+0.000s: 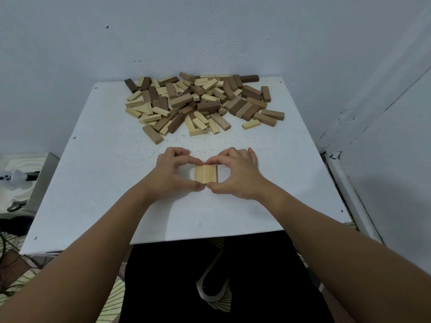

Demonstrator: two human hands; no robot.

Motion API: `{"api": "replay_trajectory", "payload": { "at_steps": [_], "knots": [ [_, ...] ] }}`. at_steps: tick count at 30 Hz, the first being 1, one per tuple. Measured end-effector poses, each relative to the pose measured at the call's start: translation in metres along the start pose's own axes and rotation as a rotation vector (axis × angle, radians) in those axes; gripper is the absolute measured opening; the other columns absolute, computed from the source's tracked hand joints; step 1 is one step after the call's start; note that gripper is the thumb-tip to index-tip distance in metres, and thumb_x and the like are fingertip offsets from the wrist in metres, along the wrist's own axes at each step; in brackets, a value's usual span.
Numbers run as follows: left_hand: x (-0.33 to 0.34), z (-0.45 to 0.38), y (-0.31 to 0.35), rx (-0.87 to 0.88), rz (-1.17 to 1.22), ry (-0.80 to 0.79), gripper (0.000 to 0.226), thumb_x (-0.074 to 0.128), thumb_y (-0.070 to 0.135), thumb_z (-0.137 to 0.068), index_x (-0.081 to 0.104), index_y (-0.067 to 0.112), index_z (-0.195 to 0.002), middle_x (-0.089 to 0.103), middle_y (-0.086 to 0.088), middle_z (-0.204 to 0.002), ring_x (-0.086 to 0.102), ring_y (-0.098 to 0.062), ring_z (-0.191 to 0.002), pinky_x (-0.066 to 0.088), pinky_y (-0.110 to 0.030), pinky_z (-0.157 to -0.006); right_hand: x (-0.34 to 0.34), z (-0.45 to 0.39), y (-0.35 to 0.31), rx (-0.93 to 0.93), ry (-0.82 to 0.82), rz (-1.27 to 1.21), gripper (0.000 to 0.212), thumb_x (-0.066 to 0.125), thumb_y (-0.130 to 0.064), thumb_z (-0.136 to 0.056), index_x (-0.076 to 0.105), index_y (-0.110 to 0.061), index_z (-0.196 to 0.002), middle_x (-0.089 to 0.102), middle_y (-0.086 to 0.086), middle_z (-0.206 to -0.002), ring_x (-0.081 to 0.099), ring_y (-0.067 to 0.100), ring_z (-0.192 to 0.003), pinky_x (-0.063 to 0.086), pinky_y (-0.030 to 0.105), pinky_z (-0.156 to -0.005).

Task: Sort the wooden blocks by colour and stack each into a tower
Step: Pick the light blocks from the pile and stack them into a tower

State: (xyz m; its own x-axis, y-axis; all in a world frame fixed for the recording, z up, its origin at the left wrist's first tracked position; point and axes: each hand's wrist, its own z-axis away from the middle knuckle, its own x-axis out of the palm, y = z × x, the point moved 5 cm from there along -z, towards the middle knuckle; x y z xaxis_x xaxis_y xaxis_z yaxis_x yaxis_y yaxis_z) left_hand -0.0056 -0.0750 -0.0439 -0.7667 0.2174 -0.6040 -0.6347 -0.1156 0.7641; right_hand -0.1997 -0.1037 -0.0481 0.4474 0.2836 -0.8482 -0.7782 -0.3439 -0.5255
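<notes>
Head view, left hand [173,170] and right hand [235,173] pinching three pale blocks [206,174] (side by side), bare white table [105,173] around, mixed pile [200,103] at far edge.

A plain room in a home: a small white table [93,183] pushed into the corner of 2 bare painted walls [210,31], with a woven patterned floor mat [14,271] beside its left edge.

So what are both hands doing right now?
Left hand: pinching the row of three light blocks.
Right hand: pinching the same row from the other side.
</notes>
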Motion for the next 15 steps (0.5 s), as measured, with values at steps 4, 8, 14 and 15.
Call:
{"api": "replay_trajectory", "payload": {
  "at_steps": [4, 8, 14, 15],
  "knots": [
    [-0.0005, 0.0007, 0.0001, 0.014, -0.007, 0.006, 0.054, 0.097, 0.037, -0.067, 0.072, 0.051, -0.112, 0.039, 0.018, -0.135, 0.027, -0.006, -0.135, 0.023, -0.029, -0.108, 0.0007, 0.0005, 0.001, 0.006, -0.009, 0.001, 0.065, 0.068, -0.067, -0.071, 0.056, -0.051, -0.133, 0.04, -0.02, -0.124, 0.031, 0.016, -0.135, -0.002, 0.052, -0.124],
    [-0.0003, -0.0003, 0.0012, 0.01, -0.021, 0.015, 0.054, 0.097, 0.036, -0.066, 0.073, 0.047, -0.113, 0.039, 0.017, -0.134, 0.027, -0.007, -0.135, 0.023, -0.028, -0.107, 0.0004, 0.0018, 0.0035, 0.01, 0.008, -0.045, 0.076, 0.072, -0.065, -0.068, 0.049, -0.044, -0.137, 0.049, -0.018, -0.129, 0.036, 0.016, -0.134, 0.002, 0.05, -0.124],
    [-0.0003, 0.0011, 0.0031, 0.005, -0.023, 0.013, 0.051, 0.097, 0.036, -0.067, 0.073, 0.046, -0.111, 0.039, 0.015, -0.136, 0.025, -0.009, -0.136, 0.023, -0.03, -0.108, -0.0011, 0.0017, 0.0033, 0.016, -0.007, -0.031, 0.059, 0.079, -0.059, -0.074, 0.057, -0.044, -0.127, 0.046, -0.014, -0.133, 0.031, 0.016, -0.138, -0.001, 0.05, -0.125],
    [-0.0001, 0.0011, 0.0032, 0.005, -0.022, 0.015, 0.051, 0.097, 0.036, -0.067, 0.073, 0.046, -0.111, 0.039, 0.015, -0.136, 0.025, -0.009, -0.136, 0.023, -0.031, -0.108, -0.0017, 0.0021, 0.0035, 0.016, -0.007, -0.037, 0.059, 0.08, -0.059, -0.075, 0.058, -0.045, -0.127, 0.045, -0.014, -0.133, 0.031, 0.017, -0.138, -0.001, 0.05, -0.125]
  ]
}}
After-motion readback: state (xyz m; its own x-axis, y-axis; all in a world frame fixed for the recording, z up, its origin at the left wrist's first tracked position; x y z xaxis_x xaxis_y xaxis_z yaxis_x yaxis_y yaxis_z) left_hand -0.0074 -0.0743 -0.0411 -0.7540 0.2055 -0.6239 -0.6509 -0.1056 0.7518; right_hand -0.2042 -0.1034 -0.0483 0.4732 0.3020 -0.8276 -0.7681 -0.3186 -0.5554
